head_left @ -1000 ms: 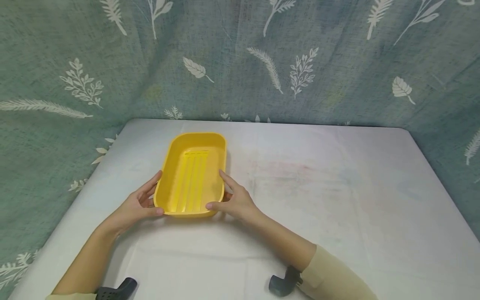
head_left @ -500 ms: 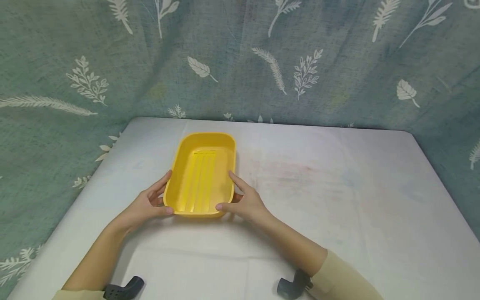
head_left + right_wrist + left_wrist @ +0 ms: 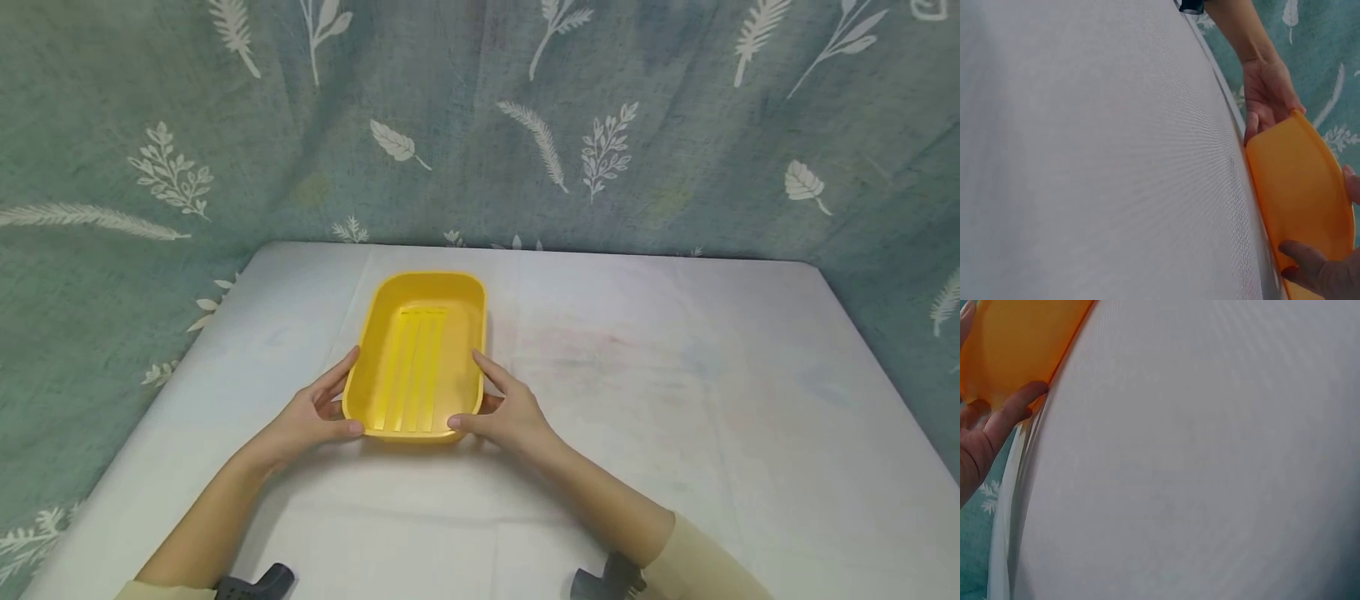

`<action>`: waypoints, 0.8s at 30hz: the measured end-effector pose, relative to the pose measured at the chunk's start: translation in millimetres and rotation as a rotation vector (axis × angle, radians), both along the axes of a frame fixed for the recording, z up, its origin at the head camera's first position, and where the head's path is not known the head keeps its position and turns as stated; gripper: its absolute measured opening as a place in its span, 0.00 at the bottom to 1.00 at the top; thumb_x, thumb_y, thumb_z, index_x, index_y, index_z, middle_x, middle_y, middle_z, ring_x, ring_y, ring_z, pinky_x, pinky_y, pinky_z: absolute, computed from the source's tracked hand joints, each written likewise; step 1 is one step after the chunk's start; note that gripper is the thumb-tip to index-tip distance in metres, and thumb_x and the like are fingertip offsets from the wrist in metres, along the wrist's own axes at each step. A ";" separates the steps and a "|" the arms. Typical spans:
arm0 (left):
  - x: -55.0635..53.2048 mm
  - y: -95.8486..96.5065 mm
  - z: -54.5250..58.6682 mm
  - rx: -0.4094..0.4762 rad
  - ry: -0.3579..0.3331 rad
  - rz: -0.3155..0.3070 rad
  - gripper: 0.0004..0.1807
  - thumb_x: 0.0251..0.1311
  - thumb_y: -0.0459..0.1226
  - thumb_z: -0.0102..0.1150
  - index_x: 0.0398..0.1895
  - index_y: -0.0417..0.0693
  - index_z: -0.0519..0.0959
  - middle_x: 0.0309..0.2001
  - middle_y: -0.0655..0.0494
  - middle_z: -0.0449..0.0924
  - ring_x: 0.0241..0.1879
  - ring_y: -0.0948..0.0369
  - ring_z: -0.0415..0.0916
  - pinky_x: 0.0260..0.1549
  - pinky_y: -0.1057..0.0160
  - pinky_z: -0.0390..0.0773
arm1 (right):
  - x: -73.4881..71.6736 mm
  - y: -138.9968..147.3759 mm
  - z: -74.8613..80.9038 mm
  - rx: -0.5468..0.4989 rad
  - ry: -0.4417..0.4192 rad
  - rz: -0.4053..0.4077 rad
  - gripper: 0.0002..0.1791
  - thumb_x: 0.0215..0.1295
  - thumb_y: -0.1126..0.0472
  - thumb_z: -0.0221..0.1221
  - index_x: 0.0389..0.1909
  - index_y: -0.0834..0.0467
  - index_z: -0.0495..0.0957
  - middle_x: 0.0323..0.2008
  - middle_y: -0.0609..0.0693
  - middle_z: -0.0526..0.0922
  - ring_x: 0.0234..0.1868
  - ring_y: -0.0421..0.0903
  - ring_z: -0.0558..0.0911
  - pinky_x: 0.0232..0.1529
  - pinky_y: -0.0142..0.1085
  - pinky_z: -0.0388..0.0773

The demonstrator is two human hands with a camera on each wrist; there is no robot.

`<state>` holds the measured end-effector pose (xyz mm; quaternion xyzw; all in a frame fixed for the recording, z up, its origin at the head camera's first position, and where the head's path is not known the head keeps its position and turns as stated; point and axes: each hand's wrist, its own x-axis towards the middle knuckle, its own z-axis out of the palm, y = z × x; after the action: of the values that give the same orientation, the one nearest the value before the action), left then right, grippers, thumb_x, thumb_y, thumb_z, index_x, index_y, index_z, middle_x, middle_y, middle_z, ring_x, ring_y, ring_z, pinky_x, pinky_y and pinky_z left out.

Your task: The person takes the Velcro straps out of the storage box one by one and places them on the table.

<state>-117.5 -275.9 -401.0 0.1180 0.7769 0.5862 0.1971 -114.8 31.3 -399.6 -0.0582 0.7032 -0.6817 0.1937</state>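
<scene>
A yellow plastic tray (image 3: 459, 325), rectangular with rounded corners and raised ribs along its floor, is on the left half of the table with nothing inside. My left hand (image 3: 306, 423) grips its near left corner, thumb at the front rim and fingers along the side. At the near right corner my right hand (image 3: 516, 414) holds it likewise, with the thumb on the front rim. In the left wrist view, fingers (image 3: 1013, 415) touch the outer wall of the tray (image 3: 1022, 347). The right wrist view shows both hands at the tray (image 3: 1300, 181). Its underside is hidden.
A white cloth with faint reddish stains covers the table (image 3: 637, 400). Behind it and at the sides hangs a green curtain (image 3: 465, 125) with white leaf prints. Dark devices (image 3: 258, 583) sit at both wrists, near the beige sleeves (image 3: 697, 558).
Both hands have moved the tray a short way to the right across the table, keeping the same hold. The head view has shifted slightly.
</scene>
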 end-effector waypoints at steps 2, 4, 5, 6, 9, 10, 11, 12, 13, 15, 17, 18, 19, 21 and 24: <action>0.0 2.3 -0.1 0.018 0.004 -0.005 0.54 0.53 0.31 0.66 0.76 0.56 0.41 0.75 0.43 0.41 0.51 0.58 0.75 0.45 0.69 0.78 | 1.6 2.2 0.9 0.006 0.005 -0.011 0.53 0.46 0.63 0.73 0.72 0.47 0.55 0.73 0.50 0.54 0.60 0.55 0.75 0.47 0.37 0.80; -0.2 4.7 -0.4 0.035 0.005 -0.006 0.54 0.53 0.30 0.66 0.76 0.56 0.41 0.75 0.42 0.42 0.51 0.58 0.75 0.45 0.68 0.78 | 2.7 4.5 1.7 0.014 0.010 -0.020 0.53 0.46 0.62 0.74 0.72 0.47 0.55 0.73 0.49 0.54 0.60 0.55 0.75 0.48 0.37 0.79; -0.2 5.7 -0.7 0.041 0.007 -0.007 0.54 0.53 0.30 0.66 0.76 0.56 0.41 0.75 0.42 0.42 0.51 0.58 0.75 0.45 0.68 0.78 | 3.1 5.6 1.9 0.014 0.009 -0.025 0.53 0.45 0.62 0.74 0.72 0.48 0.56 0.73 0.48 0.53 0.60 0.55 0.75 0.49 0.37 0.79; -0.1 6.7 -1.2 0.046 0.006 -0.003 0.54 0.53 0.29 0.66 0.76 0.56 0.41 0.75 0.43 0.42 0.52 0.59 0.75 0.46 0.68 0.78 | 3.4 6.6 2.3 0.019 0.007 -0.027 0.53 0.45 0.62 0.74 0.72 0.48 0.56 0.73 0.48 0.53 0.60 0.55 0.75 0.48 0.37 0.79; 0.1 9.3 -3.4 0.054 0.003 0.015 0.54 0.52 0.29 0.67 0.76 0.56 0.42 0.75 0.43 0.43 0.51 0.62 0.76 0.45 0.68 0.78 | 4.0 9.4 2.7 0.023 -0.002 -0.031 0.53 0.45 0.62 0.74 0.72 0.47 0.56 0.73 0.48 0.53 0.60 0.55 0.75 0.46 0.37 0.80; 0.2 10.4 -3.9 0.058 0.003 0.020 0.54 0.52 0.29 0.67 0.76 0.57 0.42 0.74 0.43 0.44 0.51 0.62 0.76 0.45 0.68 0.79 | 4.1 10.3 2.9 0.023 -0.009 -0.037 0.53 0.45 0.62 0.74 0.72 0.46 0.56 0.73 0.47 0.53 0.60 0.54 0.75 0.45 0.37 0.81; 0.2 11.5 -4.3 0.061 0.002 0.024 0.54 0.52 0.29 0.67 0.76 0.57 0.43 0.74 0.43 0.45 0.51 0.62 0.76 0.45 0.67 0.79 | 4.2 11.3 2.6 0.023 -0.011 -0.040 0.53 0.45 0.62 0.74 0.72 0.46 0.56 0.73 0.47 0.54 0.60 0.54 0.75 0.43 0.37 0.81; 0.3 12.6 -4.7 0.064 0.001 0.028 0.54 0.51 0.29 0.67 0.76 0.57 0.43 0.74 0.43 0.46 0.50 0.62 0.77 0.45 0.67 0.79 | 4.2 12.2 2.6 0.026 -0.013 -0.044 0.53 0.44 0.62 0.74 0.72 0.46 0.57 0.73 0.47 0.54 0.60 0.54 0.74 0.42 0.36 0.81; 0.2 13.7 -4.9 0.068 0.000 0.031 0.54 0.51 0.29 0.68 0.76 0.57 0.44 0.74 0.43 0.47 0.50 0.62 0.77 0.45 0.67 0.79 | 4.2 13.1 2.5 0.024 -0.015 -0.047 0.53 0.44 0.62 0.74 0.72 0.46 0.57 0.73 0.48 0.53 0.60 0.55 0.74 0.41 0.37 0.82; -0.1 15.5 -5.1 0.072 -0.002 0.033 0.54 0.51 0.30 0.68 0.76 0.57 0.44 0.74 0.43 0.47 0.51 0.60 0.77 0.45 0.67 0.79 | 4.0 14.7 1.9 0.028 -0.017 -0.052 0.53 0.44 0.62 0.74 0.72 0.45 0.57 0.73 0.47 0.54 0.60 0.55 0.74 0.40 0.36 0.82; -0.5 17.1 -5.2 0.071 -0.006 0.035 0.54 0.50 0.30 0.69 0.76 0.57 0.44 0.74 0.44 0.48 0.51 0.59 0.77 0.45 0.66 0.79 | 4.1 16.0 2.1 0.027 -0.019 -0.056 0.53 0.44 0.63 0.74 0.72 0.45 0.57 0.73 0.47 0.54 0.60 0.55 0.74 0.39 0.37 0.82; -0.7 17.9 -5.3 0.073 -0.007 0.035 0.54 0.50 0.30 0.68 0.76 0.57 0.44 0.74 0.44 0.48 0.52 0.58 0.76 0.45 0.66 0.79 | 4.1 16.6 2.2 0.028 -0.021 -0.059 0.53 0.44 0.63 0.74 0.72 0.45 0.57 0.72 0.47 0.55 0.60 0.55 0.75 0.40 0.37 0.82; -0.9 18.7 -5.5 0.073 -0.009 0.033 0.54 0.50 0.30 0.69 0.76 0.57 0.44 0.74 0.44 0.48 0.52 0.57 0.76 0.45 0.66 0.79 | 4.1 17.2 2.1 0.030 -0.022 -0.062 0.53 0.44 0.63 0.74 0.72 0.45 0.57 0.72 0.47 0.55 0.59 0.55 0.75 0.40 0.37 0.82; -1.2 20.6 -5.7 0.076 -0.016 0.032 0.54 0.51 0.30 0.68 0.76 0.57 0.44 0.74 0.45 0.48 0.53 0.56 0.76 0.45 0.66 0.79 | 4.6 18.8 2.4 0.041 -0.018 -0.068 0.53 0.43 0.63 0.75 0.71 0.45 0.58 0.72 0.47 0.56 0.59 0.54 0.75 0.42 0.37 0.82; -1.1 24.3 -5.8 0.086 -0.023 0.026 0.54 0.51 0.30 0.68 0.76 0.58 0.44 0.74 0.45 0.49 0.54 0.54 0.75 0.45 0.65 0.79 | 4.6 22.1 1.7 0.050 -0.022 -0.073 0.53 0.43 0.62 0.75 0.71 0.45 0.58 0.72 0.47 0.57 0.58 0.53 0.76 0.44 0.38 0.81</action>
<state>-118.6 -251.6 -406.8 0.1092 0.7503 0.6228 0.1932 -110.2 53.4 -397.9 -0.0203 0.7195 -0.6710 0.1779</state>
